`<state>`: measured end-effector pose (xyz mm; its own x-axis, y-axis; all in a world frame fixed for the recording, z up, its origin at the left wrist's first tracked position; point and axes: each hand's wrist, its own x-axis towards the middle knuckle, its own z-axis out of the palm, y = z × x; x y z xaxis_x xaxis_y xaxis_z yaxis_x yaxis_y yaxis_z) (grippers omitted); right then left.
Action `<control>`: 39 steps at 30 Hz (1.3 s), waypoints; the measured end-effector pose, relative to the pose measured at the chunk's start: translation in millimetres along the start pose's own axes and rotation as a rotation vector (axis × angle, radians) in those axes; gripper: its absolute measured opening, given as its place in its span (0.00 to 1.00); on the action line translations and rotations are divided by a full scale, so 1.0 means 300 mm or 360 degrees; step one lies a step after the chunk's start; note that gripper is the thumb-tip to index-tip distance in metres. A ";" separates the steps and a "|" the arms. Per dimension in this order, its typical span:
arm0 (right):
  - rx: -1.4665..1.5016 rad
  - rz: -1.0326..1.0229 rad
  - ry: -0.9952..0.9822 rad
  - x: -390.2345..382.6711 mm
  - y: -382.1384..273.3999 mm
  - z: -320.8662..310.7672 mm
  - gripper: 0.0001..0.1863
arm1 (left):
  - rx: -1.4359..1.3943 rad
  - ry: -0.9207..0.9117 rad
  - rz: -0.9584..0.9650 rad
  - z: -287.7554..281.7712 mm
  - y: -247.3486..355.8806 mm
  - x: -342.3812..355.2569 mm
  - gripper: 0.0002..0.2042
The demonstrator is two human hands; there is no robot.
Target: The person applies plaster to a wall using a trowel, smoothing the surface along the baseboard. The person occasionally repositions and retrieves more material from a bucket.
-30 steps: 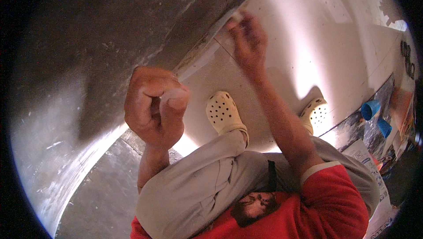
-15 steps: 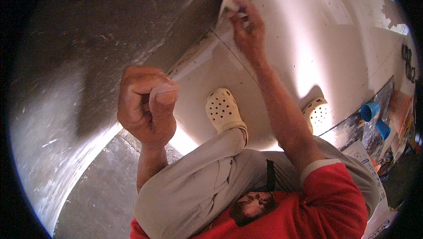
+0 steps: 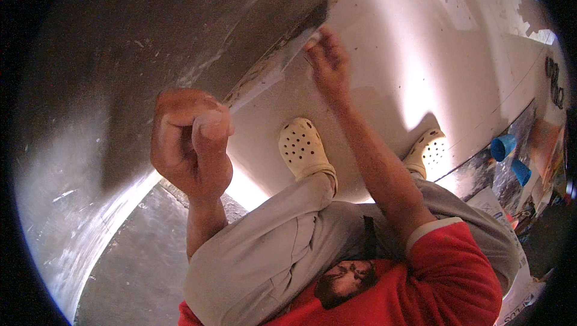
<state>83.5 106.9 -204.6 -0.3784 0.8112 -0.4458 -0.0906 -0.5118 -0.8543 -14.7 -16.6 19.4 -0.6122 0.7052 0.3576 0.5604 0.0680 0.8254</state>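
My left hand is curled closed beside the dark, scuffed curved surface, its thumb pressed to the fingers; whatever it may hold is hidden. Higher up, my right hand pinches a small pale thing, blurred at the fingertips, near the long seam where that dark surface meets the pale flat surface. A faint light strip runs along this seam, between my two hands.
Two cream perforated clogs are on my feet on the pale surface, below my bent legs. At right lie two blue cups, dark coiled items, stained boards and paper sheets. A bright curved edge borders the lower left.
My right hand went up along the seam with a thin pale piece, then came back down toward me. My left hand has drifted slightly left, still closed.
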 end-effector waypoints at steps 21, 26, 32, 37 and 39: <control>-0.0967 -0.1097 -0.0593 -0.173 0.023 0.152 0.21 | -0.0125 -0.0242 -0.0096 0.015 -0.034 0.004 0.11; -0.0218 -0.0360 -0.0362 -0.124 0.057 0.082 0.21 | 0.0002 -0.0320 0.0034 0.010 -0.026 0.011 0.09; 0.0276 0.0105 -0.0104 0.140 -0.056 -0.119 0.20 | -0.0132 -0.0285 -0.0200 0.037 -0.032 -0.015 0.07; 0.0279 0.0174 -0.0195 0.193 -0.053 -0.084 0.20 | -0.0190 -0.0335 -0.0197 0.009 -0.063 -0.019 0.06; 0.0258 0.0212 -0.0203 0.200 -0.046 -0.072 0.19 | -0.0213 -0.0344 -0.0247 0.006 -0.072 -0.024 0.06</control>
<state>82.1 168.7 -225.3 -0.5095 0.6963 -0.5056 -0.1746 -0.6590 -0.7316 -21.3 -21.9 -1.6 -0.5439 0.8285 0.1331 0.3820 0.1033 0.9184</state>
